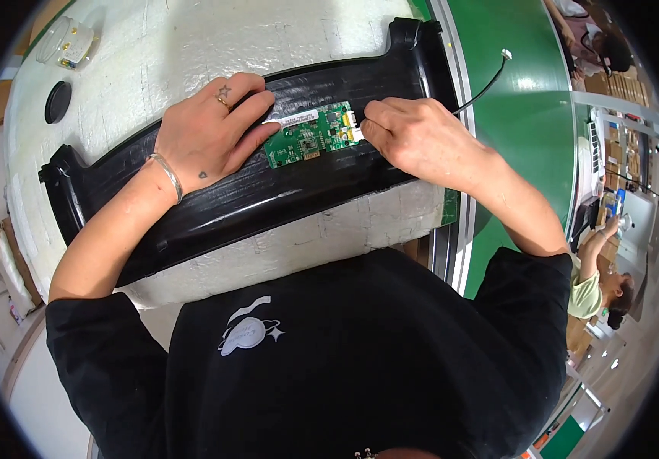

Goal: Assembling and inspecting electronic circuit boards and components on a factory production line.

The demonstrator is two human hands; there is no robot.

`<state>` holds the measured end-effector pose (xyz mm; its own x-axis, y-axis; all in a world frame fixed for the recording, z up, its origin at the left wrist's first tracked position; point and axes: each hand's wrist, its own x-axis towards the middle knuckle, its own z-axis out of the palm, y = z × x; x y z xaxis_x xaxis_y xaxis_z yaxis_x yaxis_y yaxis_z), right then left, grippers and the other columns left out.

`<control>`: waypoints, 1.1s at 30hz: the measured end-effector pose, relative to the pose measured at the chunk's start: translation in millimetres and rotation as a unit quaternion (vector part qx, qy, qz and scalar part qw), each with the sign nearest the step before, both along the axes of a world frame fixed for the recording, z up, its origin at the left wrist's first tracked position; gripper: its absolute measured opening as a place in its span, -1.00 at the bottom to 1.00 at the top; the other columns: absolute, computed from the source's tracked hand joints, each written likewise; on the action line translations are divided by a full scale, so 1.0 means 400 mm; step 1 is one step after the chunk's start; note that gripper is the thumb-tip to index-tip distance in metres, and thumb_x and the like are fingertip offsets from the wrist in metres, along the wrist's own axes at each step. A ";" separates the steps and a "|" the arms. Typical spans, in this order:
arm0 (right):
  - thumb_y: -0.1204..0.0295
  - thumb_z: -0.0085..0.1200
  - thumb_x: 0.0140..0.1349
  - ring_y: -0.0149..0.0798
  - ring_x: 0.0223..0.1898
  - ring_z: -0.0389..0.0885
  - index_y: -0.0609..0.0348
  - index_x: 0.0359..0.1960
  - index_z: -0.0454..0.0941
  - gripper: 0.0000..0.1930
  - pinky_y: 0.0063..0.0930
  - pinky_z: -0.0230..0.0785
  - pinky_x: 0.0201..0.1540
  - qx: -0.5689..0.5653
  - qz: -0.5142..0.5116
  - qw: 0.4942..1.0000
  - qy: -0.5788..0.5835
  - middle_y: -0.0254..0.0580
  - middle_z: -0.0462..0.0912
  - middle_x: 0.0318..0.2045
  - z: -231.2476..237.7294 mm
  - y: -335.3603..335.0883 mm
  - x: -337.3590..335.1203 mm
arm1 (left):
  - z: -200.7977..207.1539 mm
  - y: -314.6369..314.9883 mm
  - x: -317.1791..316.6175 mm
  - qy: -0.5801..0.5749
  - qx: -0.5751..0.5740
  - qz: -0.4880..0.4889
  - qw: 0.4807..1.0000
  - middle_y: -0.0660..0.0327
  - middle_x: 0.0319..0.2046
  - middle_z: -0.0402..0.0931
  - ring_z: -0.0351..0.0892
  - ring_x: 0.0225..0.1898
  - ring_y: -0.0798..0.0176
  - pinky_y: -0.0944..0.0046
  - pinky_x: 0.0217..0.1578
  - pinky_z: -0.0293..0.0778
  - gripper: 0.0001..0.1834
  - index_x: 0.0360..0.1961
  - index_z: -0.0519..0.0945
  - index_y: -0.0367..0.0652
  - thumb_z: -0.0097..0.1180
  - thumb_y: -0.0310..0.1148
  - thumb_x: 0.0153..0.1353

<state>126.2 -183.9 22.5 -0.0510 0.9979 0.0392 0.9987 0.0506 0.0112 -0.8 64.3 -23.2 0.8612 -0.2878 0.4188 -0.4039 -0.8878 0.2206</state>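
Observation:
A green circuit board (306,141) with a white label strip rests on a long black plastic panel (268,187). My left hand (211,126) is closed at the board's left end, thumb and index finger pressed against its edge. At the other end, my right hand (413,138) pinches a white plug (358,135) at the board's white sockets. From behind that hand a black cable (486,86) runs out to the right, ending in a loose white connector (506,54). My right fingertips partly hide the plug.
Under the panel is a white, film-wrapped padded surface (230,38). A clear jar (66,44) lies at the far left near a black round lid (58,102). A metal rail (459,61) borders a green surface (528,115) on the right. Other people are beyond it.

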 end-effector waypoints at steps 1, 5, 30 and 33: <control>0.56 0.12 -0.11 -0.27 -0.45 0.55 0.26 -0.57 0.45 -0.91 -0.44 0.50 -0.50 -0.014 -0.009 1.000 0.007 -0.21 0.39 -0.55 0.004 0.005 -0.001 | 0.002 0.002 -0.005 -0.002 0.006 0.005 1.000 0.32 -0.17 0.47 0.56 -0.27 0.24 0.31 -0.42 0.53 -0.76 -0.20 0.54 -0.06 0.21 -0.23 0.16; 0.50 0.15 -0.11 -0.19 -0.42 0.53 0.21 -0.54 0.44 -0.87 -0.37 0.46 -0.48 0.054 -0.068 0.995 0.058 -0.21 0.42 -0.50 0.075 0.035 -0.067 | -0.005 0.011 -0.043 0.035 -0.027 0.007 0.999 0.22 -0.15 0.48 0.58 -0.21 0.12 0.21 -0.35 0.56 -0.74 -0.16 0.52 -0.07 0.19 -0.28 0.13; 0.18 0.15 0.23 0.20 -0.35 0.58 0.34 -0.33 0.54 -0.63 -0.07 0.41 -0.31 0.229 -0.551 0.759 -0.260 0.14 0.59 -0.35 -0.075 -0.715 0.149 | 0.203 0.575 0.128 0.299 0.020 0.437 0.848 0.15 -0.12 0.64 0.61 -0.07 0.14 0.24 -0.02 0.48 -0.74 -0.26 0.75 0.07 0.26 -0.18 0.00; 0.15 0.15 0.22 0.18 -0.33 0.59 0.32 -0.30 0.55 -0.62 -0.06 0.43 -0.29 0.144 -0.651 0.715 -0.212 0.12 0.61 -0.32 -0.103 -0.731 0.132 | 0.168 0.595 0.136 0.320 0.020 0.491 0.810 0.18 -0.10 0.64 0.60 -0.04 0.13 0.24 0.00 0.48 -0.72 -0.19 0.73 0.09 0.23 -0.21 0.02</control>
<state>178.8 -476.2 -18.7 0.8454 0.1647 0.5081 0.1014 -0.9835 0.1499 53.7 302.4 43.9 0.7197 0.6659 -0.1963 0.6877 -0.7227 0.0697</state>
